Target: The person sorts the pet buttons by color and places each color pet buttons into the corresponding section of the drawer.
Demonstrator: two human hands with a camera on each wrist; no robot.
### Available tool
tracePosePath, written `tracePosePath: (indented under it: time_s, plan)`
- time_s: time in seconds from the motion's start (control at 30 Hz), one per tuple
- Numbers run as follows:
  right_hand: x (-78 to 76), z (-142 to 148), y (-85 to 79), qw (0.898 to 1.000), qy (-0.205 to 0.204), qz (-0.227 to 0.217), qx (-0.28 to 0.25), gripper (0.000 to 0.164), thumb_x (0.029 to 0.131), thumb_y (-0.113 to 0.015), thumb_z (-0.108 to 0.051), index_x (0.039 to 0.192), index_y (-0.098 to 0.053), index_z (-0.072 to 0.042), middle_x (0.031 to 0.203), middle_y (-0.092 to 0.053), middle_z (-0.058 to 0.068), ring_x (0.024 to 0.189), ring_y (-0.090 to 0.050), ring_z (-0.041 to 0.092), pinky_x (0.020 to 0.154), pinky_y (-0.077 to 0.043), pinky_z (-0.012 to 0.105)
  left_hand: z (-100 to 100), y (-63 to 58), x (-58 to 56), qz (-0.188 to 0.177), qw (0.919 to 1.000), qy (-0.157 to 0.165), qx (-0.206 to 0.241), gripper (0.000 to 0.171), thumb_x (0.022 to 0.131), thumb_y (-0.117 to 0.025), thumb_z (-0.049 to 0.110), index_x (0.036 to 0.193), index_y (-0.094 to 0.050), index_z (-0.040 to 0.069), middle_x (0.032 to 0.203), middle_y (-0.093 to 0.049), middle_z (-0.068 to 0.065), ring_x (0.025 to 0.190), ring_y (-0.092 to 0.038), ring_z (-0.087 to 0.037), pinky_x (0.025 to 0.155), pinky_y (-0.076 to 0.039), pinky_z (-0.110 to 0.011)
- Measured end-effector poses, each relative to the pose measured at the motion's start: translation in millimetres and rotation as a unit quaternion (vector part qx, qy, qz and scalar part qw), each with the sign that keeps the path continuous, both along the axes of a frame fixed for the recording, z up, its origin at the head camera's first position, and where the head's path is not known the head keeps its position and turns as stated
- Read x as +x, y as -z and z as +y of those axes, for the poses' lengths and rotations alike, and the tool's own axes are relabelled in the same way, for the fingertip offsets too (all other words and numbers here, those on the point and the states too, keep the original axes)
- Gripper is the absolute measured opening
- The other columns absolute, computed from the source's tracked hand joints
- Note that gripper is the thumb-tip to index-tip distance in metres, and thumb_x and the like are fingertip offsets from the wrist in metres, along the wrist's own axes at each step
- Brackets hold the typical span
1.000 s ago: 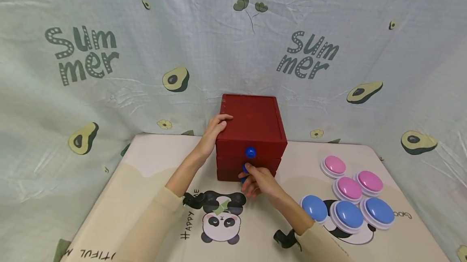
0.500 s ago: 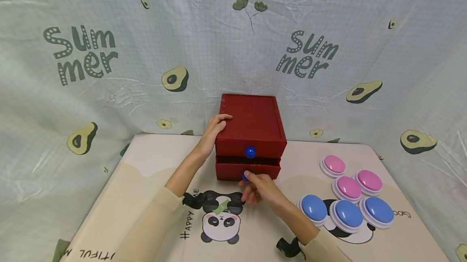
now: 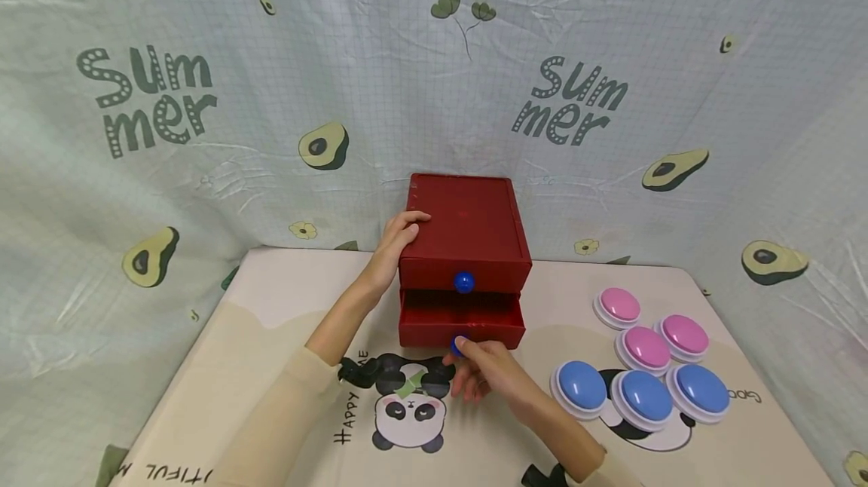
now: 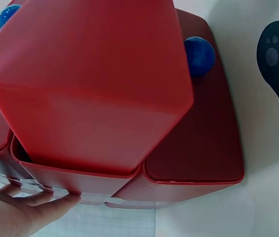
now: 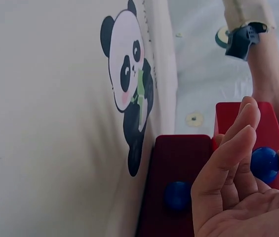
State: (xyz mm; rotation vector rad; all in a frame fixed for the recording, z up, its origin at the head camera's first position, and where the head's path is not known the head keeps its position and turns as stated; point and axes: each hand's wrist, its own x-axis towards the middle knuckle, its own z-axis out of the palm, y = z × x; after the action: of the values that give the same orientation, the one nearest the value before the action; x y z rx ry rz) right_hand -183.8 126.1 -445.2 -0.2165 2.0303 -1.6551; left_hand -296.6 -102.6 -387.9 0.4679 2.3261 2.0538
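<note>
The near edge of the counter (image 3: 271, 291) falls outside the head view, which also crops the black band (image 3: 542, 476) at the right wrist. Toward the counter's right edge stand three blue buttons (image 3: 646, 396), partly covering a panda print (image 3: 661, 439), and just beyond them three pink buttons (image 3: 646, 347). Left of these, the right hand (image 3: 493, 369) pinches the blue knob (image 5: 264, 165) of the middle drawer (image 3: 423, 335) between thumb and fingers, hiding part of it from above. That drawer juts toward the near edge, its inside lost in shadow at the back, under the top drawer (image 3: 427, 274). The lowest drawer (image 4: 198, 128), covered from above, shows pushed in from the left wrist, its knob (image 4: 200, 56) partly behind the middle one. All three sit in a red cabinet (image 3: 468, 219) by the far edge, between the far corners. The left hand (image 3: 393, 242) rests on the cabinet's upper left edge, fingers loosely extended; its wrist view cuts it off. Beyond the far edge hangs a creased, printed cloth (image 3: 380, 80), cropped at the top
</note>
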Motion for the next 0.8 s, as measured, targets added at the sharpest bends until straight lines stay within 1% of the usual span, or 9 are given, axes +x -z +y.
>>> tracePosePath:
  time_s: [0.13, 0.37, 0.53, 0.67, 0.8]
  plan:
    - [5.5, 1, -0.7, 1.0, -0.008, -0.002, -0.004, 0.056, 0.107, -0.048, -0.043, 0.117, -0.068, 0.008, 0.076, -0.076, 0.006, 0.057, -0.063, 0.01, 0.056, -0.049, 0.024, -1, 1.0, -0.8, 0.0, 1.0, 0.001, 0.0, 0.041, 0.108, -0.036, 0.035, 0.142, -0.053, 0.02, 0.159, -0.03, -0.007, 0.148, -0.025, -0.029, 0.118, -0.023, -0.058]
    - [14.0, 4, -0.8, 1.0, -0.014, -0.007, 0.002, 0.055, 0.108, -0.047, -0.043, 0.118, -0.068, 0.007, 0.078, -0.076, 0.007, 0.057, -0.063, 0.011, 0.056, -0.049, 0.023, -1, 1.4, -1.3, 0.001, 1.0, 0.001, 0.002, 0.041, 0.107, -0.035, 0.034, 0.142, -0.053, 0.019, 0.16, -0.028, -0.007, 0.149, -0.024, -0.029, 0.119, -0.022, -0.058]
    - [21.0, 6, 0.8, 1.0, -0.02, -0.007, 0.002, 0.054, 0.109, -0.046, -0.041, 0.118, -0.068, 0.006, 0.079, -0.076, 0.011, 0.057, -0.064, 0.012, 0.055, -0.048, 0.024, -1, 0.2, 0.1, 0.0, 1.0, 0.001, 0.0, 0.041, 0.107, -0.036, 0.033, 0.142, -0.052, 0.02, 0.16, -0.028, -0.007, 0.149, -0.024, -0.029, 0.118, -0.023, -0.058]
    - [27.5, 7, 0.6, 0.999, -0.033, 0.0, 0.001, 0.054, 0.109, -0.045, -0.041, 0.118, -0.068, 0.007, 0.08, -0.076, 0.014, 0.057, -0.064, 0.011, 0.054, -0.048, 0.024, -1, -1.3, 1.1, 0.0, 1.0, 0.003, 0.0, 0.041, 0.107, -0.036, 0.033, 0.143, -0.052, 0.02, 0.16, -0.028, -0.007, 0.149, -0.023, -0.029, 0.119, -0.022, -0.059]
    - [35.1, 6, 1.7, 0.998, -0.058, 0.005, -0.003, 0.055, 0.11, -0.044, -0.04, 0.118, -0.067, 0.009, 0.08, -0.075, 0.018, 0.055, -0.064, 0.009, 0.053, -0.048, 0.022, -1, -1.8, 1.3, 0.0, 1.0, 0.001, -0.002, 0.041, 0.107, -0.035, 0.033, 0.142, -0.052, 0.02, 0.16, -0.028, -0.007, 0.149, -0.023, -0.028, 0.119, -0.022, -0.058]
